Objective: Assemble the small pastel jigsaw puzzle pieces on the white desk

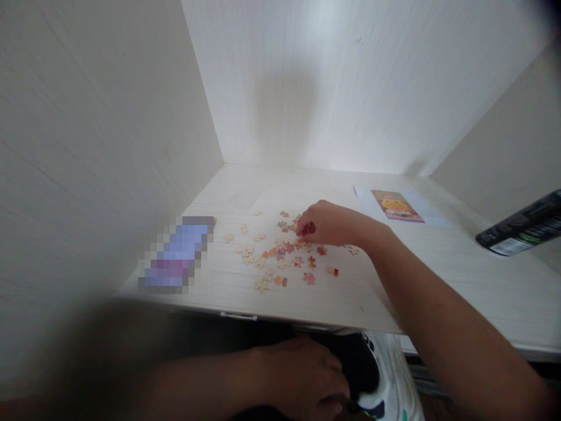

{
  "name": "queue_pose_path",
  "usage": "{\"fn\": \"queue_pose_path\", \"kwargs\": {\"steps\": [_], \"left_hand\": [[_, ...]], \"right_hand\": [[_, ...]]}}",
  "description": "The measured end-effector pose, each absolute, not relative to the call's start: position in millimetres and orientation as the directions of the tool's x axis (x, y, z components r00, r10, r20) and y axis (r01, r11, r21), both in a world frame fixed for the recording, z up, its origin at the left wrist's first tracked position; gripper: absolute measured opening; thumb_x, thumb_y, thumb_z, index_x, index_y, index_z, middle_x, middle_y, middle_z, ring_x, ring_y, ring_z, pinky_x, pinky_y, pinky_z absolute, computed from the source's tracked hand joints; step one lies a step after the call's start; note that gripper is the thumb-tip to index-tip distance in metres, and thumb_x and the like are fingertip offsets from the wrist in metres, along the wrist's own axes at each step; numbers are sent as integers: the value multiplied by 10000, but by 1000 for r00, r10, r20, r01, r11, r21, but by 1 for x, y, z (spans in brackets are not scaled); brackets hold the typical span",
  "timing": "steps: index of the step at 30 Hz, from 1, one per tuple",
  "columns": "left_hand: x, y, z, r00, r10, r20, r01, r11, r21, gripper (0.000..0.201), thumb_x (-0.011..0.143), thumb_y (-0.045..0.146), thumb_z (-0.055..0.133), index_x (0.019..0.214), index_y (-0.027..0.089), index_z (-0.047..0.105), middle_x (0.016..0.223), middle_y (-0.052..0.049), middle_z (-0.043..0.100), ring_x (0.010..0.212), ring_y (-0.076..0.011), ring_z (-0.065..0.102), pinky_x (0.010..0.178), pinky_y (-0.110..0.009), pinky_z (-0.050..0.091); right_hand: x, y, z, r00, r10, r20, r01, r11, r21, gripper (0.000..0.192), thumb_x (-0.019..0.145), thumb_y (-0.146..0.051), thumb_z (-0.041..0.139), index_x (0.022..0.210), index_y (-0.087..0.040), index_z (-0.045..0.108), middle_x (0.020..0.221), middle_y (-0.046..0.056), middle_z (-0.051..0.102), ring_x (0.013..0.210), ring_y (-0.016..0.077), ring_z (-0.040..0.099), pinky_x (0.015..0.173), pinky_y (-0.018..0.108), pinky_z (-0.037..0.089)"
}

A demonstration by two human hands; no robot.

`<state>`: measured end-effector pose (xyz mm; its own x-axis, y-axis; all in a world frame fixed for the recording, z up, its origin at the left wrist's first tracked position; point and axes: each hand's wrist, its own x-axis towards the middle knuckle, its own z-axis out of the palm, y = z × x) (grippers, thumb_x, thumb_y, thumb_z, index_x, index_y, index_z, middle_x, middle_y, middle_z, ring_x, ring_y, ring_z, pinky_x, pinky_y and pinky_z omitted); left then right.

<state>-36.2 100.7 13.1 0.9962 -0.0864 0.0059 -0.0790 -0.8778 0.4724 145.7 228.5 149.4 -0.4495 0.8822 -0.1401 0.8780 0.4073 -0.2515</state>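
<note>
— Near the middle of the tabletop (pixel 438 280), what is the right hand (pixel 333 225) doing?

— It rests palm down over a scatter of puzzle pieces (pixel 280 257), fingers curled toward them. Whether it pinches one I cannot tell; the fingertips are hidden among the pieces.

— How do the pieces look?

— Small and knobbed, mostly loose and apart. Many lie pale tan, back side up; others show orange, pink and red. They spread from the hand toward the near edge and the left edge of the tabletop.

— And the left hand (pixel 302 380)?

— Below the near edge, closed on something dark and white; what it is I cannot make out.

— Anything else on the tabletop?

— A picture card (pixel 397 206) with a yellow figure lies toward the far right corner, well apart from the pieces. A dark can (pixel 521 229) lies tilted at the right edge. A blurred purple patch (pixel 177 257) sits by the left edge.
</note>
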Motion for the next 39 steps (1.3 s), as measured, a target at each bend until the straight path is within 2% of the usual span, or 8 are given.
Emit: {"fn": "queue_pose_path", "kwargs": {"steps": [3, 7, 12, 18, 25, 34, 39], "left_hand": [[-37, 101, 12, 996, -86, 17, -83, -873, 480, 234, 871, 332, 540, 1016, 214, 682, 884, 5, 691, 821, -169, 648, 652, -304, 465], [-38, 101, 12, 996, -83, 21, -83, -872, 483, 221, 866, 327, 543, 1000, 219, 683, 872, 6, 685, 813, -167, 647, 632, -297, 459], [-37, 101, 11, 997, -76, 25, -79, -877, 475, 224, 866, 331, 542, 1000, 219, 683, 883, 3, 691, 800, -171, 653, 615, -305, 454], [-38, 101, 12, 998, -66, 17, -66, -878, 475, 214, 863, 338, 554, 1000, 230, 677, 886, 6, 692, 809, -176, 659, 612, -310, 456], [-38, 100, 16, 998, -61, -12, -48, -880, 472, 211, 872, 330, 545, 999, 227, 678, 888, -4, 699, 806, -187, 667, 596, -314, 443], [-38, 101, 18, 997, -74, 25, -78, -891, 448, 208, 855, 297, 547, 984, 215, 689, 857, 0, 694, 793, -177, 653, 610, -316, 454], [-38, 100, 16, 998, -58, 20, -61, -877, 477, 227, 851, 280, 549, 1015, 218, 693, 880, -8, 701, 822, -182, 663, 632, -308, 468]], "right_hand": [[155, 230, 153, -454, 877, -161, 872, 399, -283, 219, 745, -194, 655, 929, -226, 769, 860, 20, 748, 709, 141, 643, 637, 253, 451], [164, 232, 155, -389, 877, -281, 912, 325, -249, 273, 665, -227, 748, 938, -212, 752, 868, 34, 745, 721, 167, 654, 619, 258, 458], [165, 232, 151, -387, 867, -314, 912, 309, -271, 303, 650, -192, 729, 952, -213, 728, 879, 28, 742, 735, 171, 656, 608, 252, 454], [164, 234, 147, -422, 858, -292, 891, 333, -308, 293, 632, -149, 694, 919, -204, 710, 864, 18, 731, 722, 152, 640, 618, 245, 447], [160, 230, 152, -443, 866, -233, 882, 374, -287, 264, 646, -117, 634, 883, -201, 713, 835, 9, 724, 684, 132, 617, 602, 239, 429], [159, 229, 155, -459, 867, -195, 870, 395, -293, 243, 657, -110, 612, 860, -197, 713, 809, 6, 719, 663, 122, 607, 581, 232, 417], [156, 227, 153, -477, 855, -204, 863, 411, -294, 242, 641, -80, 593, 827, -198, 693, 775, -4, 707, 642, 117, 599, 555, 227, 395]]}}
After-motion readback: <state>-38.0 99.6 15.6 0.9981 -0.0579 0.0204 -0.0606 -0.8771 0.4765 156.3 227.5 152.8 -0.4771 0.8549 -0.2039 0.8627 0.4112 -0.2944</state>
